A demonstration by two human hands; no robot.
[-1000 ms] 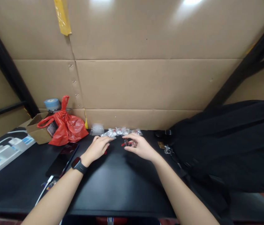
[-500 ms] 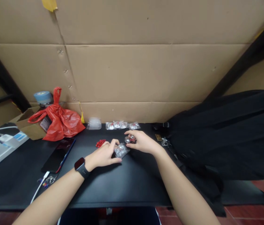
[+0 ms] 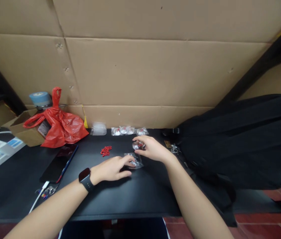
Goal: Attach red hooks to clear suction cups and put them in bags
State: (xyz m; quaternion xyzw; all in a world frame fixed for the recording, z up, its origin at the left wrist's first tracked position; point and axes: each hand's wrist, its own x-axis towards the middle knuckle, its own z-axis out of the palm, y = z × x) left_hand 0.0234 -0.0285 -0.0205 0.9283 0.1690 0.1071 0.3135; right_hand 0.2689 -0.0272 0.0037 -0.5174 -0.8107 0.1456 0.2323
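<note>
I see the disc (image 3: 138,145), shiny and round, near the middle of the table (image 3: 130,202), at the fingertips of the right hand (image 3: 152,149). That hand is closed on it, thumb on the near side and fingers on the far side; whether the disc is lifted or touches the tabletop, I cannot tell from here.

Just nearer than the disc lies a clear packet (image 3: 138,161). The left hand (image 3: 113,169) reaches onto it, palm down, fingertips touching the plastic; its thumb is held out apart, so I read this hand as open. A dark watch (image 3: 85,177) sits on the left wrist.

Beyond the left hand I have a small heap of red cords (image 3: 106,151), clear of both hands. Along the foot of the cardboard wall (image 3: 140,73) I make out a stack of clear bags (image 3: 98,129), a row of bagged discs (image 3: 123,130) and another bagged disc (image 3: 141,131) a little apart.

Farther left are the phone (image 3: 59,163), a white cable (image 3: 38,197), the red bag (image 3: 63,127) against an open box (image 3: 27,132), and a power strip (image 3: 2,156). On my right, a black backpack (image 3: 242,139) slumps over the table.
</note>
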